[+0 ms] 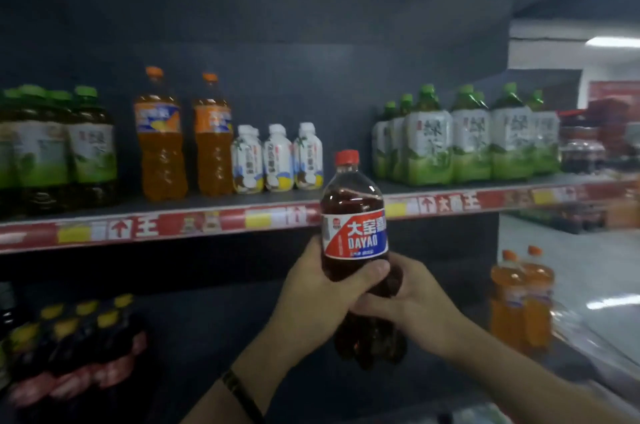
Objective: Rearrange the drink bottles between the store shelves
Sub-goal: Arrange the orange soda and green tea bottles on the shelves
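On the upper shelf (194, 206): green tea bottles (83, 150), two full orange soda bottles (161, 153), small white bottles (278, 160), then a gap. By that gap, a cola bottle (353, 212), full of brown drink, red cap on. Gripped round the middle by the left hand (322, 285), fingers curled, and lower down by the right hand (415, 299). Looks like mid-carry; next, lift and stand it in the gap, beside the green tea packs (467, 143).

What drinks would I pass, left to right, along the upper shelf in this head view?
Dark green-capped tea bottles → two orange soda bottles → three small white bottles → red-capped Dayao bottle held in front → white-labelled green tea packs.
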Motion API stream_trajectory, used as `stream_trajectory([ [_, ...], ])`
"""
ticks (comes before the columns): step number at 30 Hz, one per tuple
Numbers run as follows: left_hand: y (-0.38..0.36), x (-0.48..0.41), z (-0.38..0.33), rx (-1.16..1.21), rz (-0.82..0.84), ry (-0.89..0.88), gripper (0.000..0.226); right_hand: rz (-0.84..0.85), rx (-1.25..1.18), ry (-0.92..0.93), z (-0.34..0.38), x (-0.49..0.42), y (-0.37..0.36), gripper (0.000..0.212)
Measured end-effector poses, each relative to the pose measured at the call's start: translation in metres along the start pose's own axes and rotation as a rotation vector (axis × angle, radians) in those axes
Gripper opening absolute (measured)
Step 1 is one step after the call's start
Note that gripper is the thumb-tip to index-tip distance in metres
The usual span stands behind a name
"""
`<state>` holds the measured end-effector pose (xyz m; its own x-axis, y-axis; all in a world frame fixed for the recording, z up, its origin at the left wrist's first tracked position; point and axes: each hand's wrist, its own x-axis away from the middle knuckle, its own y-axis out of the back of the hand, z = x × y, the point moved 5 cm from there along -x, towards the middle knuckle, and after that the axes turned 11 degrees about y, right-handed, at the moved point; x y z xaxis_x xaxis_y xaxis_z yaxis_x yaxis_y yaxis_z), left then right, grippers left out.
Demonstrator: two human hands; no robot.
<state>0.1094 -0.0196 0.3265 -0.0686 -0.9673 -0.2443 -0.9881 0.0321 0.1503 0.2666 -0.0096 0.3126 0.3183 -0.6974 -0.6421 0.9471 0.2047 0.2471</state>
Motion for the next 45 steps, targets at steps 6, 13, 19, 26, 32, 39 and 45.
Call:
stream_trajectory([
  [6,-0.036,0.004,0.109,0.005,-0.065,0.164,0.062,0.055,0.187,-0.13,-0.081,0.06,0.005,0.053],
  [13,-0.044,-0.052,0.199,0.059,-0.185,0.309,0.06,0.052,0.417,-0.277,-0.205,0.086,0.001,0.047],
  [19,-0.064,-0.108,0.272,0.057,-0.151,0.326,0.066,0.016,0.413,-0.283,-0.286,0.085,-0.006,0.05],
  [26,-0.074,-0.149,0.302,0.085,-0.158,0.223,0.064,-0.153,0.372,-0.339,-0.324,0.079,0.023,0.047],
  [32,-0.078,-0.17,0.314,0.064,-0.153,0.196,0.076,-0.43,0.454,-0.424,-0.359,0.069,0.071,0.053],
  [39,-0.081,-0.176,0.321,0.072,-0.15,0.199,0.075,-0.292,0.219,-0.384,-0.387,0.053,0.062,0.067],
  [45,-0.082,-0.172,0.337,0.022,-0.173,0.215,0.085,-0.252,0.184,-0.362,-0.381,0.049,0.064,0.058],
])
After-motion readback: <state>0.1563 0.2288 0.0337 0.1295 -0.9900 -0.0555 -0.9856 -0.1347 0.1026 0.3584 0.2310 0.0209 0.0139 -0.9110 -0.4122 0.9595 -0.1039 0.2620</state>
